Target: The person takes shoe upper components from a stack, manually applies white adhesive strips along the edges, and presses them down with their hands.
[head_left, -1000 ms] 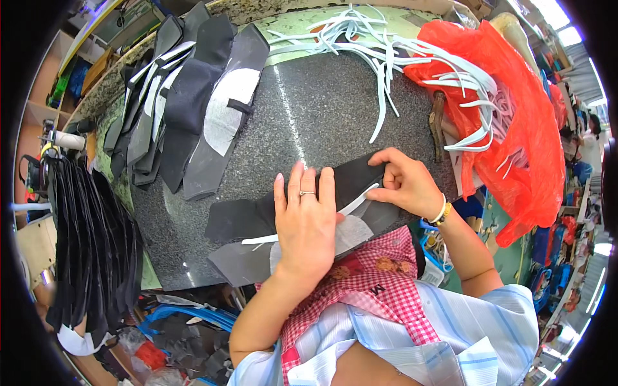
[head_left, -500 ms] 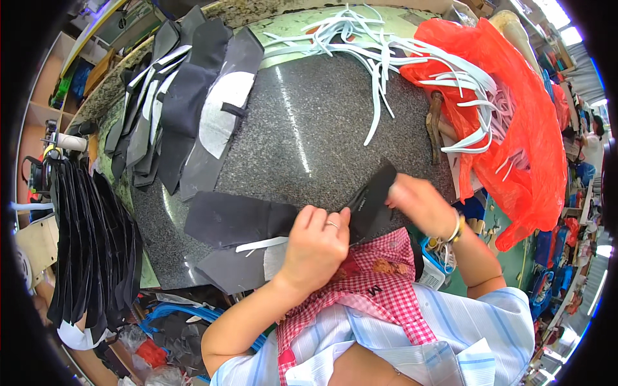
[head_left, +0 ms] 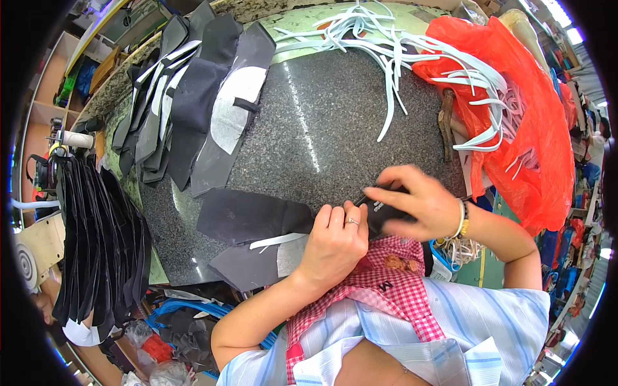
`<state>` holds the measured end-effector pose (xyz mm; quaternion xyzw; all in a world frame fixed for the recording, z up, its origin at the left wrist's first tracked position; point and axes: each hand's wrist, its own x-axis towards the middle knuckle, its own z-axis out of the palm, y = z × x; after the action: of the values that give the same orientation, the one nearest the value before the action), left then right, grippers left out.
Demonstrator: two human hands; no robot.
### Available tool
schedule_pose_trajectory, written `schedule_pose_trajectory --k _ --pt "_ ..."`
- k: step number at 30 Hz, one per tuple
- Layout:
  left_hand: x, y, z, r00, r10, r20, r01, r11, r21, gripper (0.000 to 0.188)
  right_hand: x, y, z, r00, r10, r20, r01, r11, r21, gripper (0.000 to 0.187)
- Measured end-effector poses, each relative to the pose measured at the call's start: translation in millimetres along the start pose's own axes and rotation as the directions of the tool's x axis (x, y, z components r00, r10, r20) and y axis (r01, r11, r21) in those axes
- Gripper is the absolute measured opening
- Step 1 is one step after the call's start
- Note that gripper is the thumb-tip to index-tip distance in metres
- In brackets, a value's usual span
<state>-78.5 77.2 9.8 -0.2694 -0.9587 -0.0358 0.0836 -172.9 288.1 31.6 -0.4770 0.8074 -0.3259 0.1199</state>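
A long black fabric piece [head_left: 254, 217] lies along the near edge of the dark stone slab, crossing under my hands. My left hand [head_left: 336, 241] is closed on its middle, fingers bent and knuckles up. My right hand [head_left: 428, 202] rests over its right end with thumb and fingers spread, partly blurred; small pale print shows between them. Beneath the black fabric lies a dark grey foam-like piece [head_left: 244, 267] with a whitish patch, partly hidden by my left hand and forearm. A short white strip [head_left: 273, 240] sticks out between the two layers.
The speckled stone slab [head_left: 322, 122] is in front. Stacked black and grey pieces [head_left: 193, 96] lie at far left; black pieces [head_left: 100, 244] hang below. White strips [head_left: 386, 71] trail into a red plastic bag [head_left: 534, 141] at right, beside a wooden stick [head_left: 445, 125].
My right hand has moved left and inward, from the raised right end of the black piece to over it. That end now lies lower. My left hand keeps its hold.
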Motion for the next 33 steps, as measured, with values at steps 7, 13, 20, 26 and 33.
schedule_pose_trajectory --k 7,13,20,26,33 --pt "-71.8 -30.6 -29.5 0.979 -0.077 -0.190 0.072 0.997 -0.035 0.042 5.7 -2.0 37.5 0.991 -0.087 0.097 0.098 0.989 -0.113 0.054" --pt "-89.1 -43.0 -20.3 0.985 -0.160 -0.071 0.143 0.970 -0.194 0.055 29.4 -42.2 43.7 0.989 -0.014 0.147 0.008 0.999 0.038 0.048" --pt "-113.9 -31.3 -7.7 0.859 -0.449 -0.247 0.392 0.886 -0.246 0.072 77.5 -73.2 68.6 0.971 0.239 0.003 -0.228 0.922 0.312 0.034" --pt "-122.9 -24.1 -4.8 0.828 -0.543 -0.144 0.488 0.822 -0.295 0.076 83.0 -76.7 71.9 0.994 0.080 0.079 -0.102 0.942 0.320 0.035" --pt "-106.7 -67.1 -59.9 0.536 -0.761 0.366 0.584 0.022 -0.811 0.035 65.5 -83.5 91.3 0.960 -0.239 0.148 0.269 0.932 -0.243 0.044"
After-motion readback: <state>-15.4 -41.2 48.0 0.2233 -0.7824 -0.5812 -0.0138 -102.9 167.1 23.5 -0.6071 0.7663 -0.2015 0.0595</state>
